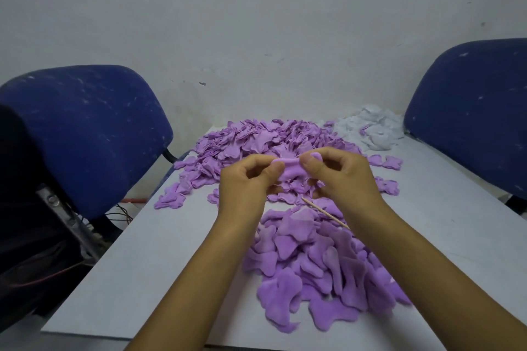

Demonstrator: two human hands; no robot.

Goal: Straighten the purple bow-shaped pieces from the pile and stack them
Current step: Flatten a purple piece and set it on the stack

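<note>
While both hands work above the table [148, 251], one purple bow-shaped piece [291, 169] is held up between them, just over the gap between the two purple heaps. Left hand [245, 182] pinches the piece's left end, thumb on the near side, fingers curled behind. Right hand [339, 174] pinches the right end the same way, thumb on the near face, other fingers curled round the far side. Piece looks bunched and folded along its top edge, not flat. A thin wooden stick [325, 212] runs diagonally under the right hand; its upper end pokes out toward the piece, and I cannot tell whether the hand holds it or it lies on the heap. Behind the held piece, the big pile [256, 139] of purple pieces spreads across the far end of the table, loose and jumbled. In front of the held piece, the near heap [313, 259] of flatter purple pieces lies overlapping, partly under the right forearm. A few stray pieces [386, 161] lie right of the held piece, apart from the pile. Far right of the pile, touching its edge, sits a white fluffy heap [370, 129]. Blue chair back [85, 134] left of the table, second blue chair [470, 111] on its right. Pale wall [256, 23] behind the pile.
</note>
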